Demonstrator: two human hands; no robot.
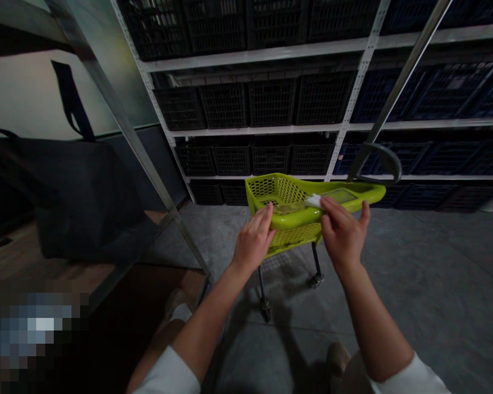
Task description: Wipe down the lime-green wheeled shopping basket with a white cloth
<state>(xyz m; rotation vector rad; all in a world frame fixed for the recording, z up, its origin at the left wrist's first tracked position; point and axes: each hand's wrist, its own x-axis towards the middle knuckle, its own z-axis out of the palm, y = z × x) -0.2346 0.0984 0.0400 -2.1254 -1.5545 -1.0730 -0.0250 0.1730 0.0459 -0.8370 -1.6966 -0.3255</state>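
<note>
In front of me stands a lime-green plastic shopping cart [290,220] with a perforated basket and dark legs on casters. My left hand [252,238] rests against the near left corner of its rim, fingers together and stretched out, thumb beside the edge. My right hand [345,232] pinches a crumpled white cloth or tissue [313,201] between thumb and fingers, over the cart's near rim beside a clear panel [339,196]. The little finger of that hand sticks out. Behind the cart's right end rises a metal pole with a grey loop handle [384,158].
White metal shelving [254,131] along the back holds several black crates [271,102] and blue crates [456,90]. A slanted metal post [148,164] stands at the left, by a large dark bag [86,191] on a wooden surface. Grey concrete floor [443,262] extends to the right.
</note>
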